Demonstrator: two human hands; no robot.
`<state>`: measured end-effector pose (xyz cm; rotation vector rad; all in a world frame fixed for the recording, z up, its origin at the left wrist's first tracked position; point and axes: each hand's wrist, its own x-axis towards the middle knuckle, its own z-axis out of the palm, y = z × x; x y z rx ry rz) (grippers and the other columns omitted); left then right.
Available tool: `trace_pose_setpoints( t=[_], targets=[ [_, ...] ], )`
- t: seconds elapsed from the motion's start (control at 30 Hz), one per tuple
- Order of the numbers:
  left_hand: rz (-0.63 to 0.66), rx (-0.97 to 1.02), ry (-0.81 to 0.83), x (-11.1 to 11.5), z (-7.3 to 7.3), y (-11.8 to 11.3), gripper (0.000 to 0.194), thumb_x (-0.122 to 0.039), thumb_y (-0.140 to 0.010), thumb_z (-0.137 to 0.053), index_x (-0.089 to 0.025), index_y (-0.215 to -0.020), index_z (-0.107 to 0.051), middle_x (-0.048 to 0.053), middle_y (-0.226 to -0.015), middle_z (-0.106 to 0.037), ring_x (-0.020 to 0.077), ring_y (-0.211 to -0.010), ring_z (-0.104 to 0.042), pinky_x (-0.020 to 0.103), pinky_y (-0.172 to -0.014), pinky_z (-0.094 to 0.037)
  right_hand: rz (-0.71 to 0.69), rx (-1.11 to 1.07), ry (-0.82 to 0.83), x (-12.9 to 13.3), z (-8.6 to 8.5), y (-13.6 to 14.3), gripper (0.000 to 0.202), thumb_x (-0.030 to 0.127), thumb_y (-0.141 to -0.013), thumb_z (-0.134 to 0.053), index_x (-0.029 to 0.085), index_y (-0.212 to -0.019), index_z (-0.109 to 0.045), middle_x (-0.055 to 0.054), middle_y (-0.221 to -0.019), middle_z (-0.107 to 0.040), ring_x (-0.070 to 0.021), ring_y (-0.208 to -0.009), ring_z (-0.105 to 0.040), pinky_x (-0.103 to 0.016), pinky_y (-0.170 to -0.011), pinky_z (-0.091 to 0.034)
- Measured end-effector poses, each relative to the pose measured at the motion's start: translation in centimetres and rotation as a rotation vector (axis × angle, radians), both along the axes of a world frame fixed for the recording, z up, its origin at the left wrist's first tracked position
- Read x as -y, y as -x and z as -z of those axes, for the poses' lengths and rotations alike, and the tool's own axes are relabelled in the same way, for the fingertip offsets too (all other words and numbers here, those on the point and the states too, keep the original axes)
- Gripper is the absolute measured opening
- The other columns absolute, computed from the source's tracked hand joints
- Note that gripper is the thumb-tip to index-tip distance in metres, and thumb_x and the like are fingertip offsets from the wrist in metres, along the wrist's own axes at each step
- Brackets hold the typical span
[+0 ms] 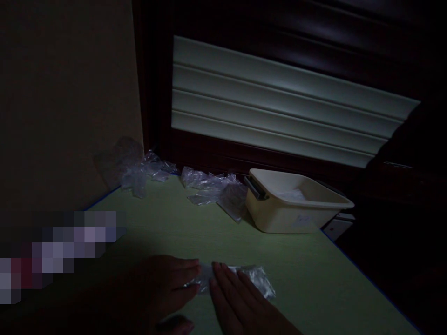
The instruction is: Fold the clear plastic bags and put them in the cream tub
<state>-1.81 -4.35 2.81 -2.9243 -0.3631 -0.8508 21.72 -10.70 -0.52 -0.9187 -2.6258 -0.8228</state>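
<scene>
A clear plastic bag (pixel 260 279) lies flattened on the green tabletop (pixel 167 223), close to me. My right hand (pixel 240 298) presses down on its middle with the fingers stretched out flat. At the bag's left end is my left hand (pixel 171 281), its fingertips touching the plastic and its thumb spread apart below. Neither hand is closed around anything. The part of the bag beneath my right hand is hidden, and the dim light blurs its details.
A cream plastic bin (pixel 286 218) with dark handles stands at the back right, something clear inside. Crumpled clear bags (pixel 213 184) lie along the back edge, more bags (pixel 136 174) in the left corner. A wall (pixel 70 93) rises at left; a pixelated patch covers the left side.
</scene>
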Motion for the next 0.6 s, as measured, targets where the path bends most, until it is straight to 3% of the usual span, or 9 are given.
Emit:
trace_pose_setpoints(
  t=[0.13,0.33,0.53,0.6],
  targets=[
    [-0.017,-0.028,-0.004,0.2,-0.6,-0.1,0.020,-0.019,-0.083,-0.051,-0.014,-0.096,-0.066,0.011,-0.103,-0.070,0.0228,-0.095,-0.066,0.030,-0.077,-0.056,0.182,-0.100,0.054,1.3,1.2,-0.7,0.033,0.015,-0.095,-0.039,0.010,-0.126,-0.052,-0.017,-0.128,-0.055,-0.0272,-0.123,-0.047,-0.034,-0.096,-0.048],
    [-0.005,-0.011,-0.026,0.0,-0.1,-0.2,0.020,-0.020,-0.085,-0.049,-0.015,-0.097,-0.065,0.010,-0.104,-0.070,0.0214,-0.096,-0.065,0.029,-0.077,-0.055,0.098,-0.047,0.103,1.3,1.6,-3.1,0.044,0.022,-0.091,-0.047,0.005,-0.132,-0.046,-0.023,-0.126,-0.053,-0.0332,-0.116,-0.053,-0.036,-0.087,-0.054],
    [-0.034,-0.045,0.005,0.1,0.5,0.3,0.024,-0.021,-0.086,-0.053,-0.018,-0.109,-0.060,0.007,-0.114,-0.066,0.0207,-0.106,-0.061,0.028,-0.086,-0.051,0.197,-0.031,0.076,1.6,1.5,-4.8,0.039,0.023,-0.089,-0.045,0.003,-0.121,-0.057,-0.025,-0.116,-0.062,-0.0338,-0.103,-0.063,-0.034,-0.073,-0.059],
    [-0.025,-0.022,0.005,0.2,0.4,0.5,0.024,-0.021,-0.086,-0.054,-0.018,-0.109,-0.059,0.007,-0.114,-0.066,0.0207,-0.106,-0.060,0.028,-0.087,-0.050,0.247,-0.076,0.074,1.7,1.0,-4.7,0.038,0.031,-0.090,-0.047,0.006,-0.114,-0.061,-0.024,-0.109,-0.066,-0.0326,-0.095,-0.067,-0.033,-0.066,-0.060]
  ],
)
